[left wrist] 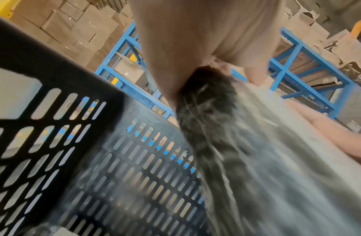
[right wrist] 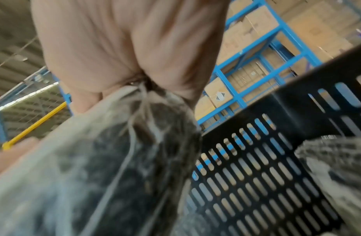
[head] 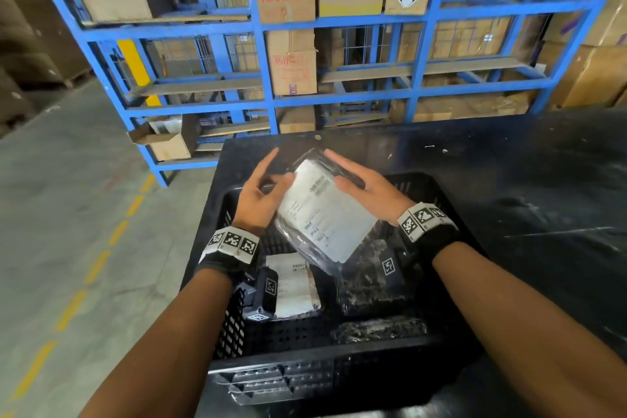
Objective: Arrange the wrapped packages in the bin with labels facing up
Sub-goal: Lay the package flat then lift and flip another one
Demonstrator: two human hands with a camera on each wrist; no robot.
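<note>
Holding a wrapped package [head: 325,210] tilted label-up above the black bin [head: 305,360], the person pinches its left edge with the left hand [head: 259,198] and clamps its right edge with the right hand [head: 364,190]; 1 labelled package [head: 295,285] lies inside.

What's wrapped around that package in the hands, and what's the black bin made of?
The package seems wrapped in clear, glossy plastic film: it shines and crinkles over something dark. Its white label looks like matte paper with printed text. The bin is probably rigid black plastic, dull-finished, with rows of moulded slots through its walls.
</note>
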